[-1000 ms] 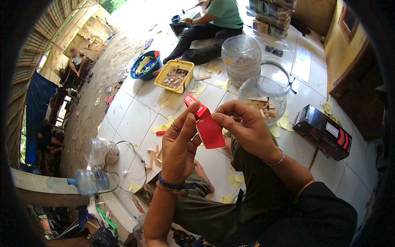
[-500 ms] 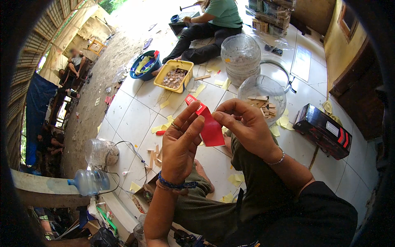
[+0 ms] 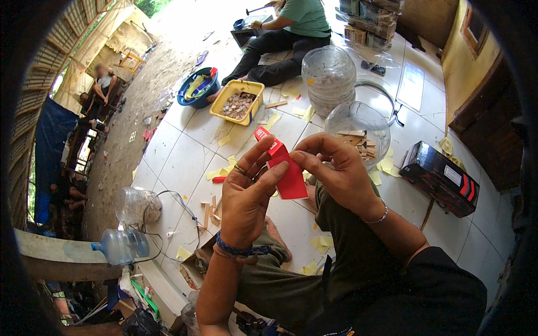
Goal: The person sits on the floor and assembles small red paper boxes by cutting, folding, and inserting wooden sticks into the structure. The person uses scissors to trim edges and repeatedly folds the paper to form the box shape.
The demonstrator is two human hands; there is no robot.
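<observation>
A folded piece of red paper [image 3: 294,183] with white print along its upper strip is held up in front of me. My left hand [image 3: 246,193] grips it from the left, with the thumb pressed on its face and the fingers behind. At its upper right edge, my right hand [image 3: 341,175] pinches the paper between thumb and forefinger. Below and behind my hands, a few wooden strips [image 3: 207,213] lie on the tiles. Beyond my right hand, a clear round plastic tub [image 3: 378,120] holds more wooden pieces.
A yellow basin [image 3: 255,92] of small wooden pieces and a blue tub [image 3: 193,101] stand ahead. Tall clear containers [image 3: 328,78] and a black box [image 3: 440,178] are to the right. A water jug [image 3: 120,247] lies left. A person [image 3: 302,19] sits working at the far side.
My left thumb has slid right and up onto the face of the red paper. My right hand keeps its pinch, almost unmoved.
</observation>
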